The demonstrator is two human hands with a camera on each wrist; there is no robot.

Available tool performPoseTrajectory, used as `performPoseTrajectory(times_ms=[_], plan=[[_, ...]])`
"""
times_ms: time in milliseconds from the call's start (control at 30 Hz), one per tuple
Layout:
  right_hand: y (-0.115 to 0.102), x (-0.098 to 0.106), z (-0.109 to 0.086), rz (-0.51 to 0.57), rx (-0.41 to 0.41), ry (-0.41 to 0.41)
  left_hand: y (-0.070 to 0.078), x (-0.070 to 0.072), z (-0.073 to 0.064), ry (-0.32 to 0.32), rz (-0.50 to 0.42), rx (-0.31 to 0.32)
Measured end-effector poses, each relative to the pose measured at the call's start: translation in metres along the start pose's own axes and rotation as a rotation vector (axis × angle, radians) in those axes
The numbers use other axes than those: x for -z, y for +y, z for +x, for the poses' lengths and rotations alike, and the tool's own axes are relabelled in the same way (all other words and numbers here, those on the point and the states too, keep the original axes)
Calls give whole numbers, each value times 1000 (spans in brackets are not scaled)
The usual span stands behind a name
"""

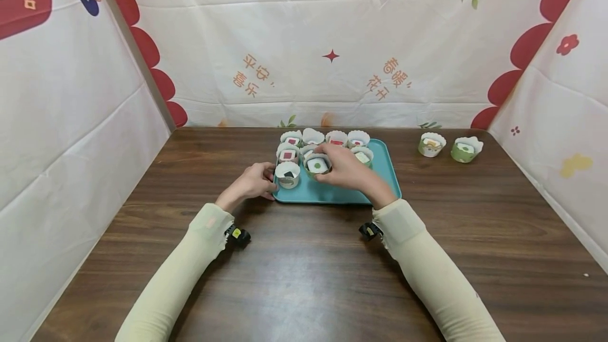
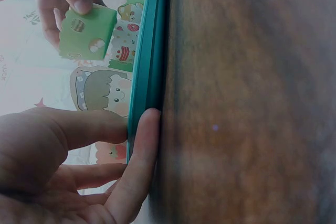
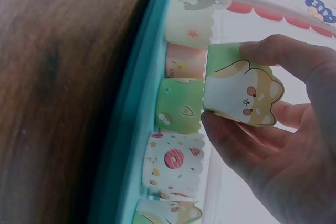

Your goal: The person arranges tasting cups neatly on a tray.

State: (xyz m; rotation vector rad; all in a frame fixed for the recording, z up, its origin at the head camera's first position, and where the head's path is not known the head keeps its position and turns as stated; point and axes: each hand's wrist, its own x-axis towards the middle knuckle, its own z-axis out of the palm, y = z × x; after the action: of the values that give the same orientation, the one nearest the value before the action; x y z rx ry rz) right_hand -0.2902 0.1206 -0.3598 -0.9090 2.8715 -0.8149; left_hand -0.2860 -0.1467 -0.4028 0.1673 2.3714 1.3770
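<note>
In the head view, my right hand point(image 1: 345, 169) grips a green paper baking cup point(image 1: 317, 165) above the tray. It contains a white square piece with a green dot. A cartoon dog is printed on this cup point(image 3: 241, 90) in the right wrist view, where thumb and fingers hold its sides. My left hand point(image 1: 256, 180) is at the left edge of the teal tray point(image 1: 334, 195); the left wrist view shows its fingers pinching the tray's rim point(image 2: 144, 72). Beside the left fingers, a white cup point(image 1: 287, 175) with a dark piece stands at the tray's front left corner.
Several filled paper cups stand in rows on the tray, including a red-topped one point(image 1: 336, 139) at the back and a green one point(image 1: 362, 156) at the right. Two more, a patterned cup point(image 1: 431, 144) and a green cup point(image 1: 466, 150), stand on the wooden table point(image 1: 304, 278) at the right.
</note>
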Motion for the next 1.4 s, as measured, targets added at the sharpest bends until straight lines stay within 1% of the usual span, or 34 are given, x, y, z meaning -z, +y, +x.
performPoseTrajectory(times_ms=[200, 367, 567, 667, 1133, 1400], plan=[[-3, -5, 2, -33, -13, 0, 1, 0, 0, 1, 1, -5], [-5, -10, 3, -47, -44, 14, 0, 0, 1, 4, -4, -4], [-6, -15, 4, -50, -89, -3, 1, 1, -1, 5, 4, -2], [-6, -17, 4, -58, -99, -20, 1, 0, -1, 4, 0, 0], [-3, -26, 6, -27, -87, -71, -1, 0, 1, -2, 6, -8], [-4, -26, 5, -2, -128, -67, -3, 0, 3, 4, 12, -8]])
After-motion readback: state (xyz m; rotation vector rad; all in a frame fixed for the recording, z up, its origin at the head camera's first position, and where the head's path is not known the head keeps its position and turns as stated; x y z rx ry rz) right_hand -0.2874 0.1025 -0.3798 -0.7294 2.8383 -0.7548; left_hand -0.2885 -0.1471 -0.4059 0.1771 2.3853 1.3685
